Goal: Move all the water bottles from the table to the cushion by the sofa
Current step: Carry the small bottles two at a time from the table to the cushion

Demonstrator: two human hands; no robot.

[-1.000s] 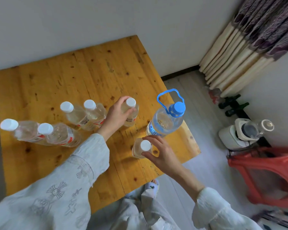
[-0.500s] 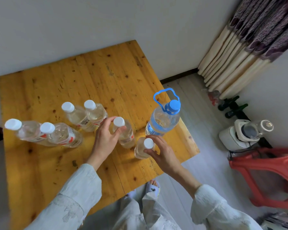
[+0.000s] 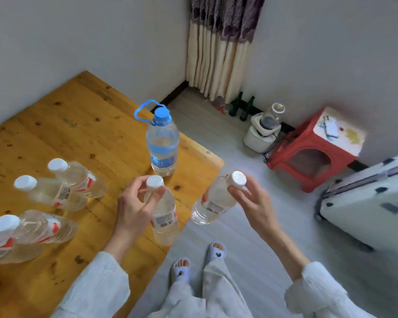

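Observation:
My left hand (image 3: 133, 210) grips a small clear water bottle (image 3: 164, 222) by its white-capped neck, lifted over the table's near right edge. My right hand (image 3: 251, 200) holds a second small bottle (image 3: 213, 201) by its cap, out past the table edge above the floor. A large bottle with a blue cap and handle (image 3: 162, 143) stands upright near the right corner of the wooden table (image 3: 78, 131). Several small white-capped bottles (image 3: 62, 187) stand on the table's left part. No sofa or cushion is in view.
A red plastic stool (image 3: 313, 150) stands against the right wall, with a white appliance (image 3: 262, 131) and dark glass bottles (image 3: 241, 109) beside it. A white suitcase (image 3: 368, 200) lies at the right. A curtain (image 3: 218, 47) hangs in the corner. My slippered feet (image 3: 198, 260) stand on pale floor.
Both hands have lifted their bottles off the table. The right bottle moved out over the floor. The view has swung to the right, bringing the stool and suitcase further in.

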